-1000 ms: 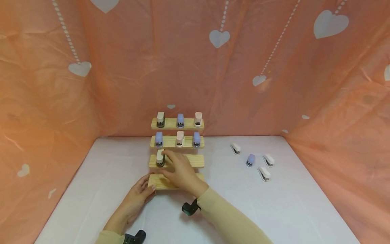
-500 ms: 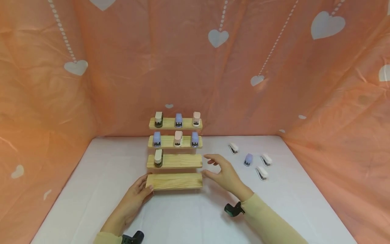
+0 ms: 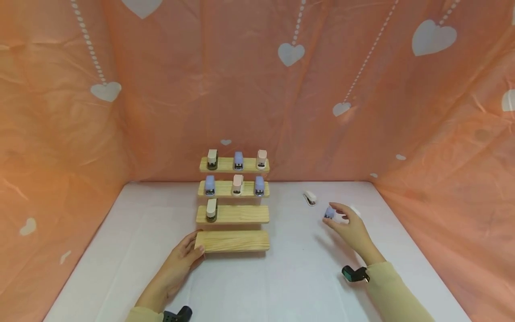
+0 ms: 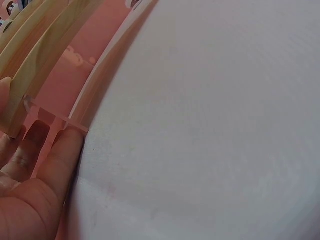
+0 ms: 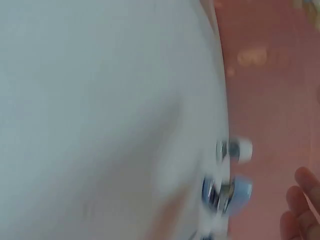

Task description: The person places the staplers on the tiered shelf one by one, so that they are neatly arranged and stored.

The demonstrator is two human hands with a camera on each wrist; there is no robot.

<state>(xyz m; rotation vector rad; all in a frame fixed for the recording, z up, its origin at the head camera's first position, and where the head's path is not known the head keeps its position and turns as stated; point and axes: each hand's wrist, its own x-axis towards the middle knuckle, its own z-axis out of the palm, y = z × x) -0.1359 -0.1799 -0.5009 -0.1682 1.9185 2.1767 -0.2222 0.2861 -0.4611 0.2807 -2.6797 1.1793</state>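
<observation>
where the right hand (image 3: pixel 350 230) curves at the right of the head view, a lavender mini stapler (image 3: pixel 329 213) sits between its thumb and fingers, on the white table (image 3: pixel 249 286). the right wrist view is blurred, but the fingers (image 5: pixel 298 205) there stand clear of the stapler, with a gap between; the hand is spread around it, not clamped.

left of centre, the left hand (image 3: pixel 177 264) grips the left end of a tiered wooden rack (image 3: pixel 233 241), thumb over the front edge of the lowest board; the left wrist view shows fingertips by the clear side support (image 4: pixel 60 116).

the stapler looks light and stiff, with a smooth, probably slightly slippery plastic cap over a metal-looking base. i judge the best hold to be a gentle pinch across the two long sides, low on the body; squeezing cap against base would likely work the spring. it seems hardy enough, though its small footprint could let it tip if nudged.

a white mini stapler (image 3: pixel 310 197) lies just up and left of it, and another pale one (image 3: pixel 355 210) is partly hidden behind the right hand. the rack's upper three boards bear cream, lavender and pink staplers.
</observation>
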